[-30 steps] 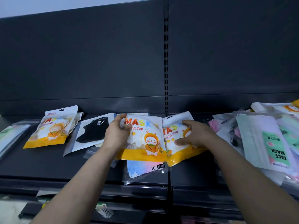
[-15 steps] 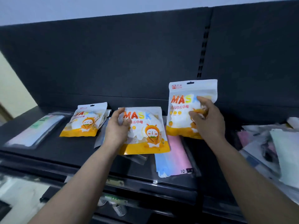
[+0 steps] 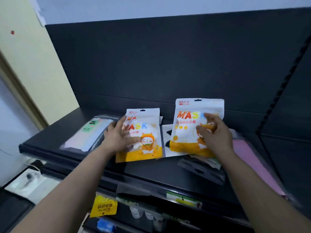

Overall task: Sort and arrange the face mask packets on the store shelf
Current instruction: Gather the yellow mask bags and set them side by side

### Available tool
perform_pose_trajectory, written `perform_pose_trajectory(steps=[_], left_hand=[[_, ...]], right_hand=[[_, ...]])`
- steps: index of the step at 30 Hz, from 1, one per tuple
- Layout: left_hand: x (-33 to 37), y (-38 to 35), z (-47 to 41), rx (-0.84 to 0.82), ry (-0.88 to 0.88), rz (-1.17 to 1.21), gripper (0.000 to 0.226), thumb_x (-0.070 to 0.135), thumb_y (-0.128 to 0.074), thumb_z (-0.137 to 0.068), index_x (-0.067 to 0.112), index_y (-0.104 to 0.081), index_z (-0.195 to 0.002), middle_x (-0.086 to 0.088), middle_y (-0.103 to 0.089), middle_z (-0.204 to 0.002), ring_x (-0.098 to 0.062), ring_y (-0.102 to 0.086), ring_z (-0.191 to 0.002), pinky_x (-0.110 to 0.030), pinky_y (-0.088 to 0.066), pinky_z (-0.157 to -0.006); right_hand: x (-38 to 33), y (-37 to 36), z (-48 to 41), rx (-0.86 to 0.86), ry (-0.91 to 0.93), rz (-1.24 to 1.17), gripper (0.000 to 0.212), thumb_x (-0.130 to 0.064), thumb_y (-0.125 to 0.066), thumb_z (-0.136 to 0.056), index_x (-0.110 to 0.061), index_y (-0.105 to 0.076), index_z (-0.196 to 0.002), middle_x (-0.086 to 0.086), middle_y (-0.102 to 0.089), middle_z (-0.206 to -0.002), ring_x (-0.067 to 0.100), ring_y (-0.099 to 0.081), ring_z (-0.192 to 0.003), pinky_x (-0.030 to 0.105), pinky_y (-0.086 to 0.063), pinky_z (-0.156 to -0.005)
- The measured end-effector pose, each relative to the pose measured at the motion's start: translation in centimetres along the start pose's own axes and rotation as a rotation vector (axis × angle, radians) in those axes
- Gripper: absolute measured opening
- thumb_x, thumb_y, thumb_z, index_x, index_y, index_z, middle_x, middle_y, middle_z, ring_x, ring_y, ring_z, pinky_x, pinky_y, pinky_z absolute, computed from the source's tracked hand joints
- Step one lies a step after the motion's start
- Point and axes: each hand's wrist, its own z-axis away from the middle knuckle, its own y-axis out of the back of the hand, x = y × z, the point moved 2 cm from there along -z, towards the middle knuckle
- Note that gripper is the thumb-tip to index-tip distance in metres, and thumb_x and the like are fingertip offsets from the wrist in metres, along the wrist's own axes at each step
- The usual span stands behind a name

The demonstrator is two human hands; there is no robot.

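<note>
Sorting looks partway: left hand (image 3: pixel 117 138), too blurred to tell grip from press, lies on 1 orange-and-white plastic MASK packet (image 3: pixel 146 145) atop its twin packet (image 3: pixel 144 113) at 10 o'clock on the black metal store shelf (image 3: pixel 148 170). Right hand (image 3: pixel 215 137) pinches a 3rd orange-and-white packet (image 3: pixel 190 115) upright at 1 o'clock. Pastel clear pouch (image 3: pixel 87 137) at 9 o'clock and pink flat packet (image 3: pixel 244 152) at 3 o'clock lie apart.

Both arms reach forward, left hand (image 3: pixel 118 137) gripping thumb-up, right hand (image 3: pixel 214 133) pinching with curled fingers.
</note>
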Motion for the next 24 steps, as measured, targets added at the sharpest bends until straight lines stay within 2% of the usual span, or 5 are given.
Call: perform_pose_trajectory(steps=[6, 12, 15, 19, 24], left_hand=[[-2.5, -0.6, -2.3, -0.083, -0.139, -0.306, 0.113, 0.047, -0.085, -0.062, 0.041, -0.015, -0.151, -0.002, -0.012, -0.16, -0.031, -0.014, -0.145, -0.053, -0.024, -0.115], [-3.7, 2.7, -3.4, 0.137, -0.152, 0.471, 0.048, 0.023, -0.06, -0.093, 0.024, -0.049, -0.14, 0.005, -0.056, -0.135, -0.013, -0.053, -0.122, -0.029, -0.038, -0.106], [-3.3, 4.4, -2.1, 0.033, -0.425, 0.294, 0.051, 0.036, -0.066, -0.088, 0.04, -0.047, -0.136, 0.012, -0.048, -0.142, -0.001, -0.044, -0.127, -0.029, -0.033, -0.112], [-4.6, 2.5, -0.7, -0.319, -0.546, -0.406, 0.098, 0.068, -0.072, -0.062, 0.045, -0.029, -0.147, 0.004, -0.009, -0.162, -0.018, -0.006, -0.148, -0.045, -0.022, -0.118], [-3.3, 2.5, -0.4, -0.287, -0.522, -0.421, 0.094, 0.055, -0.079, -0.067, 0.042, -0.031, -0.147, 0.003, -0.01, -0.162, -0.02, -0.008, -0.148, -0.044, -0.021, -0.118]], right_hand=[[-1.4, -5.6, 2.1, -0.129, 0.02, -0.015, 0.037, -0.018, -0.07, -0.084, -0.035, -0.059, -0.115, -0.01, -0.06, -0.111, 0.009, -0.064, -0.091, 0.024, -0.057, -0.066], [0.1, -13.1, 4.1, -0.193, 0.027, 0.138, 0.039, -0.023, -0.07, -0.083, -0.038, -0.058, -0.116, -0.006, -0.057, -0.115, 0.012, -0.062, -0.095, 0.031, -0.053, -0.083], [0.8, -16.6, 4.9, -0.283, 0.049, 0.399, 0.048, -0.027, -0.066, -0.084, -0.032, -0.051, -0.129, 0.005, -0.039, -0.131, 0.02, -0.039, -0.124, 0.021, -0.032, -0.095], [0.8, -18.7, 6.2, -0.333, 0.183, 0.753, 0.059, -0.044, -0.061, -0.08, -0.04, -0.043, -0.136, 0.005, -0.01, -0.155, 0.027, -0.008, -0.143, 0.039, -0.019, -0.115], [0.1, -16.5, 6.5, -0.25, 0.262, 0.645, 0.041, -0.035, -0.055, -0.091, -0.028, -0.053, -0.131, 0.003, -0.032, -0.149, 0.021, -0.026, -0.139, 0.035, -0.027, -0.11]])
